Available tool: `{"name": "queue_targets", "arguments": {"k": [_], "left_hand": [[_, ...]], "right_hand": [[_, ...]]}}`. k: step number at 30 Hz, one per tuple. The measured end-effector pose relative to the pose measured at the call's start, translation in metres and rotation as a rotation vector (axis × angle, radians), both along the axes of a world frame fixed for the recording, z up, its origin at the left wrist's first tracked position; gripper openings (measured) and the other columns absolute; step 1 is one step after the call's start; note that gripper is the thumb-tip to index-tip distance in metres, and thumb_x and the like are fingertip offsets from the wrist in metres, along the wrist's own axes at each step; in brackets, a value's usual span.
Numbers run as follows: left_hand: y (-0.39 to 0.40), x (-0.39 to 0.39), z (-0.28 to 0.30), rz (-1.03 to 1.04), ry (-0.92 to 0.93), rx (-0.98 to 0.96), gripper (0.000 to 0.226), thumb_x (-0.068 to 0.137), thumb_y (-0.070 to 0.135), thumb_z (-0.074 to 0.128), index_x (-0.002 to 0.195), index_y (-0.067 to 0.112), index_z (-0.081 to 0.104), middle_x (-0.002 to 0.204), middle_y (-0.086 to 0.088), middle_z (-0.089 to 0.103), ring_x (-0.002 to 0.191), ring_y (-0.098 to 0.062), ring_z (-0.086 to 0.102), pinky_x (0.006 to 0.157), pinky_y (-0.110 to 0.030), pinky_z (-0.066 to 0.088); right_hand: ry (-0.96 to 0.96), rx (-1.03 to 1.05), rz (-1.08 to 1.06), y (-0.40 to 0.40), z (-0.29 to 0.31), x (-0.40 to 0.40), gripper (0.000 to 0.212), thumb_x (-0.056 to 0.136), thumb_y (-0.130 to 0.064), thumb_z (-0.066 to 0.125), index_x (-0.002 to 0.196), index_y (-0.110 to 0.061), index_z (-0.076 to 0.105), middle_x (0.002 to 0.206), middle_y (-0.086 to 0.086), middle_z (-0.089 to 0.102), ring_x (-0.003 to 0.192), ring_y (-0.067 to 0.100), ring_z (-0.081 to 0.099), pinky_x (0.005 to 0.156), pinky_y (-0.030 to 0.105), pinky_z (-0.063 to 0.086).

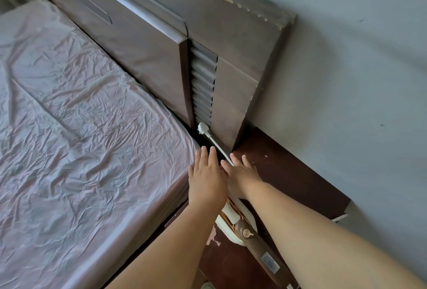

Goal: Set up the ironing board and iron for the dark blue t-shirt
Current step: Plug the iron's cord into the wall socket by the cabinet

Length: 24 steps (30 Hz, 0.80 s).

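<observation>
Iron (240, 226): cream body with brown handle and a dial on top, lying on the dark red-brown bedside surface (300, 180) between the two forearms, partly covered by them. One white cord (221, 150) runs up from under the right hand (242, 171) to one white plug (203, 128), which rests against the slatted part of the dark wood headboard (150, 62). Left hand (206, 177): fingers straight and close together, flat at the corner of the mattress (80, 108), which sits under crinkled plastic. Right hand: fingers spread over the cord; can't tell if it pinches it. Hands touch side by side. Iron soleplate hidden. No ironing board or t-shirt in view. Grey wall (346, 57) behind.
</observation>
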<state>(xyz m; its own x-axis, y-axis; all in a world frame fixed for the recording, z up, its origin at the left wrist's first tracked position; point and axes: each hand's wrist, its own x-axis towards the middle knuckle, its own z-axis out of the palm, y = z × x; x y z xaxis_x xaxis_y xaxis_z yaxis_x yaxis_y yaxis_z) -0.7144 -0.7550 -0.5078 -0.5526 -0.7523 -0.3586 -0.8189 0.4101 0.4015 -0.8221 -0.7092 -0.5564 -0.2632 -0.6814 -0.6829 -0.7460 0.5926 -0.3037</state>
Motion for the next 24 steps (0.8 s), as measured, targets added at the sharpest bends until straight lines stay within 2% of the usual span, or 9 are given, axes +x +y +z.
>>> {"name": "queue_targets", "arguments": {"k": [6, 8, 10, 13, 16, 18, 20, 22, 24], "left_hand": [[0.004, -0.007, 0.003, 0.000, 0.005, 0.009, 0.062, 0.107, 0.028, 0.034, 0.160, 0.022, 0.003, 0.168, -0.002, -0.005, 0.154, -0.018, -0.012, 0.126, -0.043, 0.002], [0.008, -0.003, 0.004, 0.008, 0.003, 0.012, 0.063, 0.106, 0.026, 0.036, 0.160, 0.021, 0.005, 0.168, -0.002, -0.004, 0.154, -0.018, -0.011, 0.126, -0.043, 0.004], [0.011, 0.002, 0.008, 0.029, 0.004, 0.026, 0.064, 0.104, 0.024, 0.037, 0.160, 0.021, 0.006, 0.168, -0.001, -0.002, 0.154, -0.018, -0.009, 0.126, -0.043, 0.005], [0.016, 0.008, 0.019, 0.087, 0.032, 0.082, 0.064, 0.103, 0.022, 0.038, 0.160, 0.021, 0.009, 0.168, 0.000, 0.001, 0.155, -0.017, -0.004, 0.125, -0.044, 0.009], [0.021, 0.011, 0.033, 0.161, 0.103, 0.142, 0.062, 0.101, 0.017, 0.038, 0.159, 0.022, 0.016, 0.168, 0.000, 0.008, 0.154, -0.020, 0.006, 0.123, -0.045, 0.020], [0.025, 0.015, 0.042, 0.200, 0.149, 0.166, 0.063, 0.099, 0.017, 0.038, 0.158, 0.023, 0.018, 0.168, 0.001, 0.010, 0.154, -0.021, 0.013, 0.121, -0.045, 0.026], [0.028, 0.018, 0.047, 0.194, 0.182, 0.163, 0.063, 0.099, 0.015, 0.037, 0.158, 0.024, 0.019, 0.167, 0.002, 0.010, 0.154, -0.019, 0.012, 0.122, -0.045, 0.025], [0.031, 0.021, 0.048, 0.181, 0.205, 0.158, 0.062, 0.099, 0.014, 0.036, 0.158, 0.023, 0.019, 0.167, 0.003, 0.010, 0.154, -0.016, 0.007, 0.123, -0.043, 0.022], [0.035, 0.025, 0.047, 0.149, 0.200, 0.157, 0.061, 0.101, 0.014, 0.035, 0.159, 0.021, 0.018, 0.168, 0.003, 0.008, 0.154, -0.014, 0.003, 0.124, -0.042, 0.019]], "right_hand": [[0.008, 0.063, 0.007, 0.000, -0.007, -0.005, 0.058, 0.103, -0.032, 0.031, 0.158, -0.024, 0.014, 0.167, -0.002, -0.006, 0.152, 0.032, -0.010, 0.120, 0.060, 0.006], [0.039, 0.031, 0.007, 0.004, -0.003, -0.007, 0.053, 0.104, -0.032, 0.029, 0.155, -0.021, 0.023, 0.167, -0.003, 0.004, 0.152, 0.028, -0.002, 0.121, 0.056, 0.009], [0.037, 0.038, -0.027, 0.009, 0.009, -0.007, 0.048, 0.104, -0.033, 0.031, 0.149, -0.018, 0.035, 0.162, 0.000, 0.021, 0.148, 0.028, 0.012, 0.118, 0.050, 0.020], [-0.004, 0.072, -0.189, 0.021, 0.027, -0.005, 0.044, 0.104, -0.034, 0.038, 0.145, -0.018, 0.043, 0.149, 0.005, 0.032, 0.138, 0.029, 0.031, 0.112, 0.041, 0.032], [0.002, 0.116, -0.269, 0.037, 0.031, -0.004, 0.042, 0.102, -0.038, 0.041, 0.141, -0.025, 0.049, 0.148, 0.005, 0.033, 0.134, 0.034, 0.035, 0.109, 0.043, 0.036], [0.017, 0.182, -0.261, 0.046, 0.020, -0.010, 0.042, 0.096, -0.037, 0.040, 0.132, -0.022, 0.057, 0.144, 0.009, 0.046, 0.131, 0.036, 0.039, 0.106, 0.049, 0.035], [0.028, 0.321, -0.297, 0.055, 0.001, -0.016, 0.043, 0.093, -0.023, 0.042, 0.134, -0.021, 0.055, 0.148, 0.016, 0.043, 0.137, 0.039, 0.034, 0.107, 0.053, 0.033], [0.045, 0.362, -0.309, 0.064, -0.016, -0.020, 0.057, 0.094, -0.001, 0.042, 0.146, -0.024, 0.040, 0.160, 0.015, 0.023, 0.149, 0.041, 0.013, 0.110, 0.059, 0.030], [0.054, 0.359, -0.242, 0.071, -0.016, -0.014, 0.063, 0.095, 0.008, 0.036, 0.150, -0.021, 0.031, 0.164, 0.013, 0.014, 0.152, 0.038, -0.002, 0.113, 0.063, 0.025]]}}
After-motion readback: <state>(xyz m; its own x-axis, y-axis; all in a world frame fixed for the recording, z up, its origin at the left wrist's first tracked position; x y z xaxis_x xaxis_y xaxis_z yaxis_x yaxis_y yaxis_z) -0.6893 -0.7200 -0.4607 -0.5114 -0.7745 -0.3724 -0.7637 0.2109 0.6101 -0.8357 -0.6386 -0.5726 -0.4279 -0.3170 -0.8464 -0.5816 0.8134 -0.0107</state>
